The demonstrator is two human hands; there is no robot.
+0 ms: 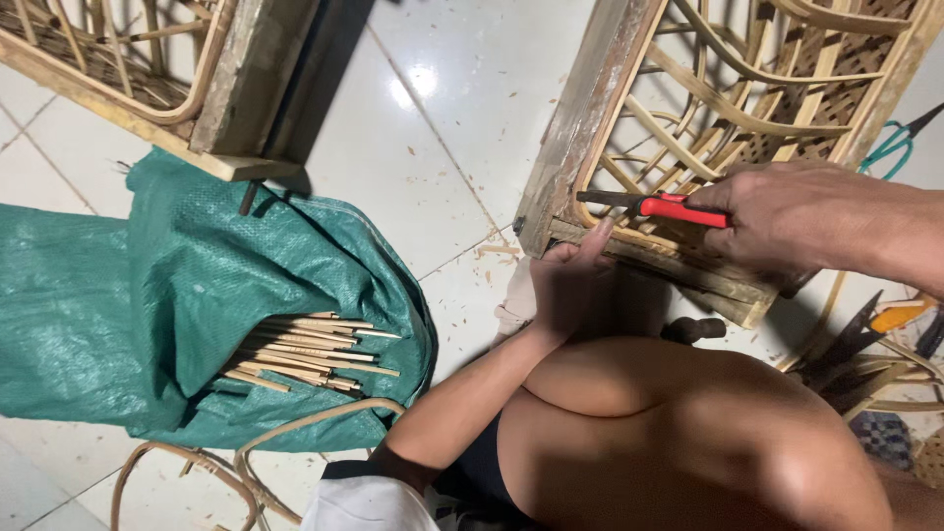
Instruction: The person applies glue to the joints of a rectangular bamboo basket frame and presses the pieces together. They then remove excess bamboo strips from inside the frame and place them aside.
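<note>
Against the rattan frame (590, 118), my right hand (787, 211) wraps its fingers (710, 200) around red-handled pliers (654, 205), lying level, nose pointing left (toward the frame's corner post). My left hand (570, 280) presses closed fingers against the bottom rail.

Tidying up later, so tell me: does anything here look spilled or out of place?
Yes. Wood shavings are scattered over the white tiled floor between the rattan frames, and the green sack lies slumped open with cut sticks poking out.
</note>
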